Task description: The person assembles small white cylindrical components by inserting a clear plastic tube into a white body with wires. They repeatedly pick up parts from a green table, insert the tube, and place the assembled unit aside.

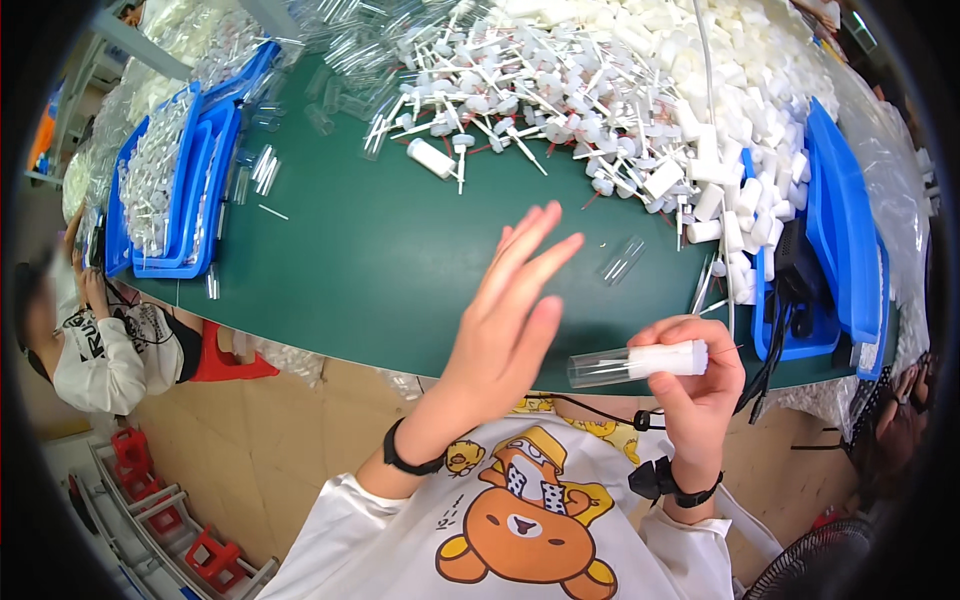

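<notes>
Near the table's front edge, my right hand (700, 375) grips a clear plastic tube (600, 369) lying sideways, with a white cylinder inside its right part. A whitish cap end shows at my fingers. My left hand (510, 310) is raised over the green table (330, 250), its fingers stretched out and nothing in them. Beyond my right hand, another clear tube (623, 260) lies on the table. A single white cylinder (430, 158) rests farther back, beside a large heap of white-stemmed pieces with round caps (540, 85).
White cylinders (740, 205) pile up at the right, against blue bins (840, 230). Clear tubes (350, 40) lie heaped at the back. Blue trays (190, 190) of small parts stand at the left, near another person (100, 340). A white cable (708, 80) hangs over the piles.
</notes>
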Motion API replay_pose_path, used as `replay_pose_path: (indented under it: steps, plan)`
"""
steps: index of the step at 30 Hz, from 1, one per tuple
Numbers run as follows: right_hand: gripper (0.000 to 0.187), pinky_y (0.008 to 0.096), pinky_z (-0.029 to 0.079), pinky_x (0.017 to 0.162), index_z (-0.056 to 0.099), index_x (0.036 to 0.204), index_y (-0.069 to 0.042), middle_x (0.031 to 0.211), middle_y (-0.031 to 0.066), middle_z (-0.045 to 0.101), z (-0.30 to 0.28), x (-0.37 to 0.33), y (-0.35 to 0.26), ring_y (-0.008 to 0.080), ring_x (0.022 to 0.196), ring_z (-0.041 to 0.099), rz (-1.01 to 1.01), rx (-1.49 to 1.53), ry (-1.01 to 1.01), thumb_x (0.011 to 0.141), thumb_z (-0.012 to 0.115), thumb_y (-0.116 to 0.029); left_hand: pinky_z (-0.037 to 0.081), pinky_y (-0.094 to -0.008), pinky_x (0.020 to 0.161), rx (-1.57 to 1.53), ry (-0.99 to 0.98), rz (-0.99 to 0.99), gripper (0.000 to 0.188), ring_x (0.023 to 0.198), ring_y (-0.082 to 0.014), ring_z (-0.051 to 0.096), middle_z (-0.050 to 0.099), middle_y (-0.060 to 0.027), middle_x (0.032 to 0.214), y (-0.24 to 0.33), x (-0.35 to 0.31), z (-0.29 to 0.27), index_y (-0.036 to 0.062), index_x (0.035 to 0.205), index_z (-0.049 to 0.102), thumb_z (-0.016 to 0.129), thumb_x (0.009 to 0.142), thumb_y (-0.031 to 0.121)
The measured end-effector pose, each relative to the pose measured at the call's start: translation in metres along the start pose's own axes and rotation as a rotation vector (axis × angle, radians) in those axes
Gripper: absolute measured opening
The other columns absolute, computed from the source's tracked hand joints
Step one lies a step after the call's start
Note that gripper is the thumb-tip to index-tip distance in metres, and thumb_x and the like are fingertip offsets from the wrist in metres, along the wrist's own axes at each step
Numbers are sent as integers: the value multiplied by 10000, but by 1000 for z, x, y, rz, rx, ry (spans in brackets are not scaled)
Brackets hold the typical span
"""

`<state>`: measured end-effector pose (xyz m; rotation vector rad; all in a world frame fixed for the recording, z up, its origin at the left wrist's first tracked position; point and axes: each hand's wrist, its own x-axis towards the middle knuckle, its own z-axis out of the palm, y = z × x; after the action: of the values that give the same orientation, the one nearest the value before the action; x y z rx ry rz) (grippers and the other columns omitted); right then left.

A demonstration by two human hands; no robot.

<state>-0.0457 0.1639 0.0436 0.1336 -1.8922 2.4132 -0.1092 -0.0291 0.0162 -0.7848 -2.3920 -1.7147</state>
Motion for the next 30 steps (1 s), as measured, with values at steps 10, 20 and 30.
replay_pose_path:
  steps: [10, 20, 30]
  plan:
    - [323, 313, 461, 789, 594, 983, 26, 971, 151, 622, 0, 4, 0, 202, 924, 557, -116, -107, -43, 683, 714, 39, 389, -320, 620, 67, -205, 60, 370, 651, -230, 491, 548, -83, 761, 29, -15, 0, -1, 1027, 574, 720, 722, 150]
    - [219, 347, 438, 821, 607, 955, 34, 1050, 175, 580, 4, 9, 24, 239, 959, 522, -183, -71, -207, 744, 646, -13, 386, -317, 604, -119, -238, 112, 326, 632, -236, 480, 538, -97, 758, 25, -15, 4, -31, 999, 567, 709, 739, 108]
    - [324, 467, 392, 947, 577, 1031, 83, 1090, 237, 598, 12, 1, 28, 371, 1118, 503, -117, 119, -180, 919, 439, -189, 371, -331, 672, 137, -198, 102, 324, 655, -226, 530, 574, -73, 762, 48, -10, 5, -7, 948, 580, 732, 716, 163]
